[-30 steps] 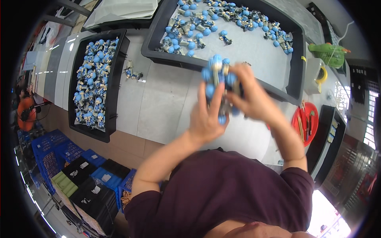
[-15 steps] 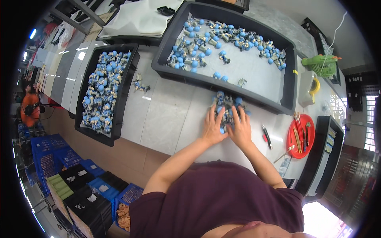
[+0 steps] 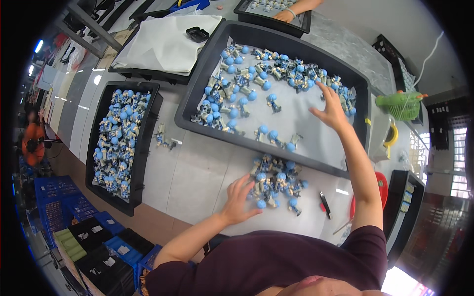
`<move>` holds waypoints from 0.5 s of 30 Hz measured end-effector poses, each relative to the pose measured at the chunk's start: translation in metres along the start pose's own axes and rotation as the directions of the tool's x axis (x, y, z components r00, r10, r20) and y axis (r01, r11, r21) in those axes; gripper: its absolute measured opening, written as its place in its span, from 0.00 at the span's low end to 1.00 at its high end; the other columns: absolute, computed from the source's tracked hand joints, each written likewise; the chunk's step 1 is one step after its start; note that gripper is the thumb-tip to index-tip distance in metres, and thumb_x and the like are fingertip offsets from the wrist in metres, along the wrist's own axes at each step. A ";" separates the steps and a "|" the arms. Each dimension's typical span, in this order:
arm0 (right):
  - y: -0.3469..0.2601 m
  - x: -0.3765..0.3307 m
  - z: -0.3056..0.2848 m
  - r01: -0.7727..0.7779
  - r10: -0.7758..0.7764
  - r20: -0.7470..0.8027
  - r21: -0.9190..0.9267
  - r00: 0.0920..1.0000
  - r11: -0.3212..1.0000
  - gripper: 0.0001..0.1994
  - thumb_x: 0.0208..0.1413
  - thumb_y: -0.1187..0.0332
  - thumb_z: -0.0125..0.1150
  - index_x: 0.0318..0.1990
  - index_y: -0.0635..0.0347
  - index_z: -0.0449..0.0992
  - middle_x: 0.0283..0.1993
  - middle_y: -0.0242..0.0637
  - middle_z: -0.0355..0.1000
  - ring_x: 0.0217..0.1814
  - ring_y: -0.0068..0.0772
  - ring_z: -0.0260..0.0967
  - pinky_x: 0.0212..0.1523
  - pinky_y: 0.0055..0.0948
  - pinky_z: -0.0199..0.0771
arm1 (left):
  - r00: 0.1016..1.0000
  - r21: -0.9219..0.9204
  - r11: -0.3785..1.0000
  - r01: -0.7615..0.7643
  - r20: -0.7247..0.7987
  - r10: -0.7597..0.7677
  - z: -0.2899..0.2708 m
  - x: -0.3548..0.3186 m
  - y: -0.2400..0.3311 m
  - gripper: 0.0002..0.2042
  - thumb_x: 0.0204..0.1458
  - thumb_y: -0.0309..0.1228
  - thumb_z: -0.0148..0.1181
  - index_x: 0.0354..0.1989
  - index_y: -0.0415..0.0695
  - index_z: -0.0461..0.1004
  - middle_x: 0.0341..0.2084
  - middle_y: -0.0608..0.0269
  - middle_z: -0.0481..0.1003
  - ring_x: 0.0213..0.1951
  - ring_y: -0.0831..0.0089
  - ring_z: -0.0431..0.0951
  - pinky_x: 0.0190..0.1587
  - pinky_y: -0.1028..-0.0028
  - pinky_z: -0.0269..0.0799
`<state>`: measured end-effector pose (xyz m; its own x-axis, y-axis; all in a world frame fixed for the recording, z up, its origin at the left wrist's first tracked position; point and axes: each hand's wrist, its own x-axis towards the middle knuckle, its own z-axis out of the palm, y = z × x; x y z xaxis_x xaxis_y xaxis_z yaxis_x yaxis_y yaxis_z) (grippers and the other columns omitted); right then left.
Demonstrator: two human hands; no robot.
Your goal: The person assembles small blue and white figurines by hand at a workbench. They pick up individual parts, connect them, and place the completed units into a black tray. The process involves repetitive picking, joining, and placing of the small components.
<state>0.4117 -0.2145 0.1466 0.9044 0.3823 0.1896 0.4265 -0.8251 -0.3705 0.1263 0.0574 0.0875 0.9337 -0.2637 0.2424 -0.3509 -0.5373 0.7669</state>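
Note:
A heap of small blue-headed figurines (image 3: 279, 180) lies on the table in front of me. Beside its left edge is my left hand (image 3: 239, 200), fingers spread and curved, with nothing seen in its grasp. My right hand (image 3: 330, 106) hovers over the right part of a large black tray (image 3: 247, 143), fingers apart, and it holds nothing. More figurines (image 3: 296, 71) of the same kind lie along the tray's far and left sides on a pale liner. A single figurine (image 3: 273, 102) lies nearer the middle, and a few others rest by the near wall.
To the left, a narrower black tray (image 3: 140, 172) is filled with figurines. A cutter knife (image 3: 325, 204) lies right of the heap, near a red dish (image 3: 381, 185) partly behind my forearm. A green basket (image 3: 402, 106) stands at right. Another person's hand (image 3: 285, 16) reaches into a far tray.
Both hands have come away from the heap: the right went up and forward over the large tray, the left drew aside to the left. The other person's hand has appeared at the far tray.

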 end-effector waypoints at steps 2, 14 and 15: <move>0.016 0.030 0.010 -0.021 0.031 0.074 -0.135 0.997 0.991 0.44 0.30 0.63 0.71 0.60 0.39 0.53 0.61 0.44 0.50 0.63 0.48 0.45 0.55 0.48 0.55 | 0.969 0.092 0.970 -0.226 -0.078 0.233 -0.025 0.025 0.000 0.38 0.35 0.40 0.68 0.56 0.48 0.55 0.52 0.45 0.56 0.53 0.52 0.58 0.53 0.57 0.54; 0.031 0.112 0.053 0.016 0.070 0.249 -0.331 0.966 0.944 0.57 0.13 0.56 0.76 0.61 0.30 0.49 0.64 0.38 0.45 0.66 0.46 0.40 0.50 0.62 0.58 | 0.967 0.546 0.817 -0.186 0.249 0.053 -0.009 0.375 -0.106 0.49 0.23 0.41 0.73 0.60 0.54 0.51 0.58 0.44 0.47 0.59 0.47 0.51 0.57 0.61 0.56; 0.033 0.115 0.054 0.041 0.050 0.257 -0.335 0.965 0.941 0.55 0.14 0.57 0.76 0.61 0.32 0.50 0.63 0.38 0.47 0.65 0.46 0.41 0.49 0.60 0.60 | 0.967 0.539 0.832 -0.131 0.254 -0.012 -0.001 0.389 -0.112 0.50 0.23 0.41 0.73 0.60 0.54 0.51 0.58 0.45 0.48 0.58 0.48 0.52 0.57 0.61 0.57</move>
<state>0.5305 -0.1756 0.1067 0.8979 0.4347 -0.0697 0.4332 -0.9006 -0.0362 0.5286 0.0157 0.0960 0.8889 -0.4521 0.0745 -0.4534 -0.8444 0.2854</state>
